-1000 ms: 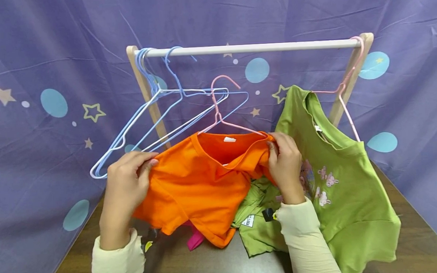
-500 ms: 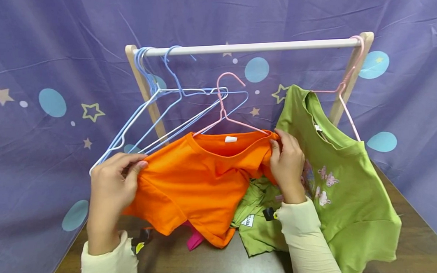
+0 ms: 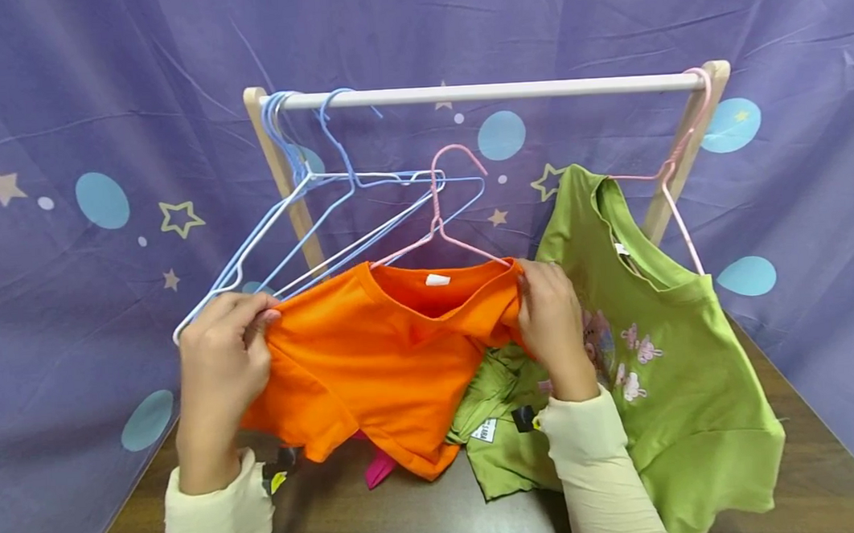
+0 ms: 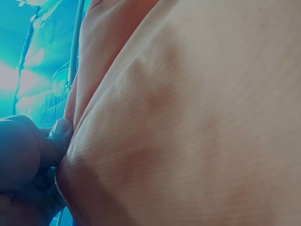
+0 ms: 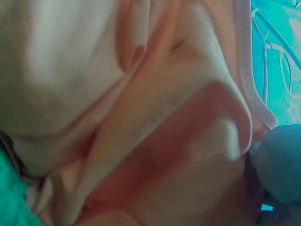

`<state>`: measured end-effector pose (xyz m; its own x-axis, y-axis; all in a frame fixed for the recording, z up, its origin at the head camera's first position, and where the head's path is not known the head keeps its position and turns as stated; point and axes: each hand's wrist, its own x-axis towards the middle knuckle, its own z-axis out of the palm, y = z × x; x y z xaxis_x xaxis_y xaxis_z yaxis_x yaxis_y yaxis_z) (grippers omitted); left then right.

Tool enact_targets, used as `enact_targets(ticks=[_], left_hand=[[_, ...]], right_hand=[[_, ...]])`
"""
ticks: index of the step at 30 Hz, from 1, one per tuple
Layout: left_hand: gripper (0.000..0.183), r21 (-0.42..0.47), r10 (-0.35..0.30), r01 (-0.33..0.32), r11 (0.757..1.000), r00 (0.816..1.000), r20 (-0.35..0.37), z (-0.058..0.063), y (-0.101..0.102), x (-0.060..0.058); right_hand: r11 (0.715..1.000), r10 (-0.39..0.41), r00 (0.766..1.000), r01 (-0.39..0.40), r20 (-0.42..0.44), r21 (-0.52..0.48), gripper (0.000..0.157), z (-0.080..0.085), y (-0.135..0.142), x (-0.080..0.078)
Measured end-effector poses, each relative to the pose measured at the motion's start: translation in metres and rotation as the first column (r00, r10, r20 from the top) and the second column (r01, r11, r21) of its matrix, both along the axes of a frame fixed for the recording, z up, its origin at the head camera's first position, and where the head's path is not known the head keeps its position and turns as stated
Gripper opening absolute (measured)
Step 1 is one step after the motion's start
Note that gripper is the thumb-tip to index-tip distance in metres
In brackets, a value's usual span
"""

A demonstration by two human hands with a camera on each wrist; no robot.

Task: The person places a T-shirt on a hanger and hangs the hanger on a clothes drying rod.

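An orange T-shirt point(image 3: 373, 350) is stretched between my two hands in the head view. A pink wire hanger point(image 3: 436, 210) sits inside it, its hook and upper arms rising out of the neckline and the rest hidden in the cloth. My left hand point(image 3: 222, 358) pinches the shoulder on the left between thumb and fingers; the left wrist view shows the thumb point(image 4: 60, 129) on the fabric's edge. My right hand point(image 3: 551, 316) grips the other shoulder beside the collar, where the cloth bunches. The hanger's hook is below the white rail point(image 3: 490, 92), apart from it.
Several blue and white hangers point(image 3: 299, 185) hang at the rail's left end. A green top point(image 3: 677, 342) hangs on another pink hanger at the right end. Crumpled green clothing point(image 3: 510, 463) and a magenta piece point(image 3: 379, 468) lie on the wooden table point(image 3: 411, 525).
My left hand moved left, pulling the orange shirt wider, then settled. The pink hanger shifted right within the neckline. My right hand moved slightly right, then back left.
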<state>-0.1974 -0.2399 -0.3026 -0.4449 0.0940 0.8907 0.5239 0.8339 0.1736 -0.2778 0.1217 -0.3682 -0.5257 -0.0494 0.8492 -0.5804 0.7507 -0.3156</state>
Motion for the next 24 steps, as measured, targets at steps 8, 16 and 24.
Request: enact_targets(ticks=[8, 16, 24], left_hand=[[0.004, 0.019, 0.007, -0.005, 1.000, 0.997, -0.075, -0.002, 0.005, -0.004], [0.004, 0.046, -0.054, 0.060, 0.997, 0.992, -0.117, -0.001, 0.000, -0.006], [0.012, 0.053, -0.106, 0.108, 0.993, 0.993, -0.046, 0.008, -0.001, 0.007]], right_hand=[[0.998, 0.059, 0.997, -0.058, 0.052, -0.030, 0.020, 0.000, -0.009, 0.003], [0.998, -0.057, 0.995, 0.059, 0.085, -0.021, 0.014, 0.002, -0.005, 0.005], [0.968, -0.209, 0.977, 0.211, 0.029, -0.137, 0.020, -0.001, -0.010, 0.007]])
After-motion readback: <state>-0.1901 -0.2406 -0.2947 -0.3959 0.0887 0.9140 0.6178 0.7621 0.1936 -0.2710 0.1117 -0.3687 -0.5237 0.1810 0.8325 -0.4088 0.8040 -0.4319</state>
